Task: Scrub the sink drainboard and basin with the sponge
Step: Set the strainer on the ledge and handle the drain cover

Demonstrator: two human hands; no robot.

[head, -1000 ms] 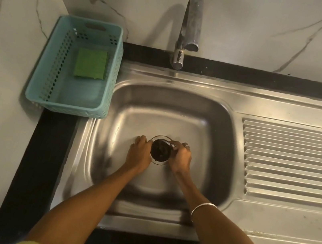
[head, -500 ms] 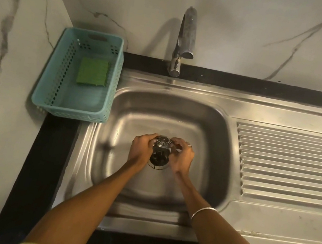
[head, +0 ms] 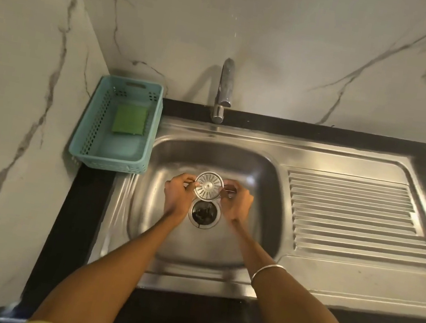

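From the head view, both hands are over the basin (head: 260,174) of the stainless sink. The left hand (head: 177,193) and the right hand (head: 237,203) each pinch an edge of the round drain strainer (head: 208,185), holding it lifted just above the open drain hole (head: 204,213), where some dark debris sits. A bangle (head: 268,270) rings the right wrist.

The sponge (head: 130,119), green side up, lies in the teal plastic basket (head: 112,156) on the black counter (head: 77,218) at the basin's left, well apart from both hands. I'd judge the scrubbing hasn't begun: neither the basin nor the ribbed drainboard (head: 356,220) on the right shows suds, and the sponge is untouched. The strainer has to be set somewhere before a hand is free to fetch the sponge.

The tap (head: 224,90) stands behind the basin, its spout over the back edge; no running stream is visible. Marble-patterned wall (head: 309,37) closes off the back and left.
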